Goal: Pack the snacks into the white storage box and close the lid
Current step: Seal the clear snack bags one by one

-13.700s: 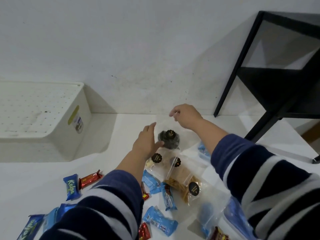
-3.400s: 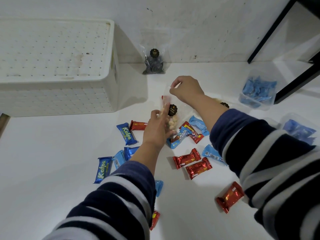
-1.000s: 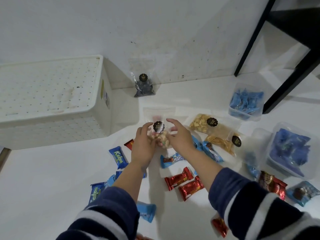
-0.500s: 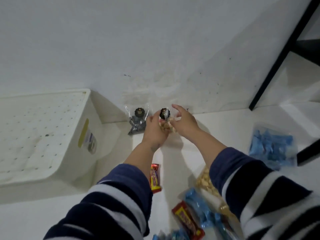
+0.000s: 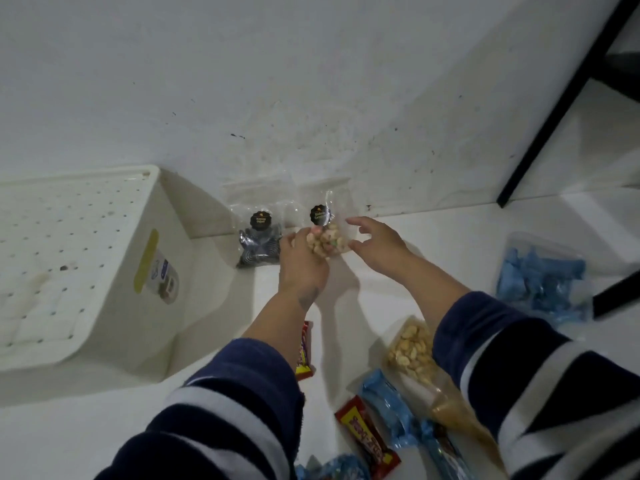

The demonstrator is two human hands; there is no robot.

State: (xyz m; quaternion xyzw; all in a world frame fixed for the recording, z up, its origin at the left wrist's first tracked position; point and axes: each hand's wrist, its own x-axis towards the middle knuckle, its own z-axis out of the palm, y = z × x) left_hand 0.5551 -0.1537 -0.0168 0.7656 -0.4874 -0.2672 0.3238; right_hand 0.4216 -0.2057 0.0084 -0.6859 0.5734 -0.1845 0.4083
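White storage box (image 5: 104, 271) sits far left against the wall, perforated lid (image 5: 59, 244) on it, so nothing can go in until the lid comes off. Just right of the box, a clear bag of dark snacks (image 5: 259, 242) stands propped against the wall, upright, likely set there to keep it sorted and within reach of the box. Beside it, touching or nearly so, a clear bag of pale nuts (image 5: 327, 237) is being stood up in the same way. Left hand (image 5: 303, 263): grip closed around the lower part of the nut bag, steadying it from the near side. Right hand (image 5: 375, 242): grip spread, fingers apart at the bag's right edge, holding nothing; appears ready to catch the bag if it tips. Nearer the person, loose on the white surface: a red bar (image 5: 304, 351), a flat bag of peanuts (image 5: 412, 348), blue wrappers (image 5: 391, 403). Far right, a clear tub of blue sweets (image 5: 543, 278). Judgement: sorting stage only; packing not yet begun. Risk: floppy bags may slump off the wall.
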